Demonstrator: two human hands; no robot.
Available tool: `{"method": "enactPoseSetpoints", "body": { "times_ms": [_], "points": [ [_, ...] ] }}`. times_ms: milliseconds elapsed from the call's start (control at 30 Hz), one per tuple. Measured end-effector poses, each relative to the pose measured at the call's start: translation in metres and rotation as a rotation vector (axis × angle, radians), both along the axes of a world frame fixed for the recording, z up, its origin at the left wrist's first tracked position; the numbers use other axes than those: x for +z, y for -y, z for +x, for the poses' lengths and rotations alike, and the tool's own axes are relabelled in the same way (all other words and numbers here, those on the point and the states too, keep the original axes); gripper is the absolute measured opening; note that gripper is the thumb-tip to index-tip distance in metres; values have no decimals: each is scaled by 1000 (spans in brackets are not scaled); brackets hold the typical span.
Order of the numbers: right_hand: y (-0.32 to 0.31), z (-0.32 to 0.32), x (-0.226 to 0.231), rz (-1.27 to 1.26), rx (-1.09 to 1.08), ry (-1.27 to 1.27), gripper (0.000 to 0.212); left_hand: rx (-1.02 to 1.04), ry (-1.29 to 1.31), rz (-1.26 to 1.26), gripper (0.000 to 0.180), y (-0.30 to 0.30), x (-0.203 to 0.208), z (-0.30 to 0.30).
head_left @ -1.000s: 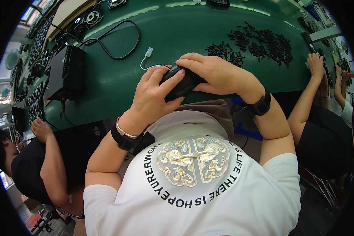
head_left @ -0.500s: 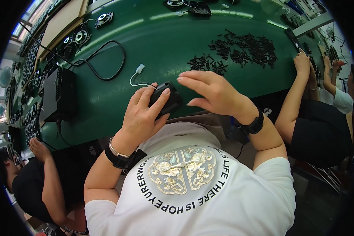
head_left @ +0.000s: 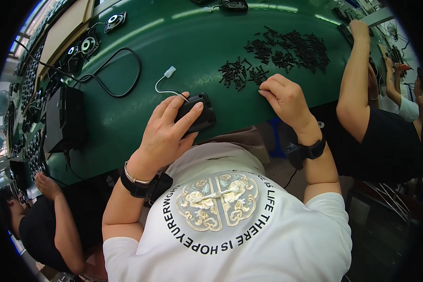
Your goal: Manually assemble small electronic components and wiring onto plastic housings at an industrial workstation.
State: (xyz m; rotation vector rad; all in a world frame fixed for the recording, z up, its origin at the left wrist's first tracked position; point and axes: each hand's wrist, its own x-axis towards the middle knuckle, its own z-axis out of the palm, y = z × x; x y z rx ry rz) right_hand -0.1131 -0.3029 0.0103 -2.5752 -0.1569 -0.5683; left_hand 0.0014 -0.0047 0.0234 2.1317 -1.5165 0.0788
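Our right hand [head_left: 285, 97] has let go of the small black unit [head_left: 197, 113] and moved away to the near edge of the scattered black screws [head_left: 242, 74]. Our left hand [head_left: 167, 130] now holds that unit alone.
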Motion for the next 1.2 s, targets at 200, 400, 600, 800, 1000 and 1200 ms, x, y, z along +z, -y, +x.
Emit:
{"method": "enactPoseSetpoints", "body": {
  "times_ms": [200,400,600,800,1000,1200],
  "points": [
    [-9,5,8,284,60,-69,6,-19,-105,-27,69,5,1,5],
    [-57,24,19,940,194,-318,5,-81,-36,48,68,3,16,17],
    [-75,50,9,762,264,-310,8,-24,-141,-70,64,1,-2,6],
    [-78,59,9,722,217,-339,9,-5,-170,-82,62,1,0,6],
    [-76,60,12,773,218,-367,9,-3,-157,-92,60,4,-1,5],
    [-72,64,15,671,216,-454,9,9,-157,-91,60,6,-2,7]
  ]
}}
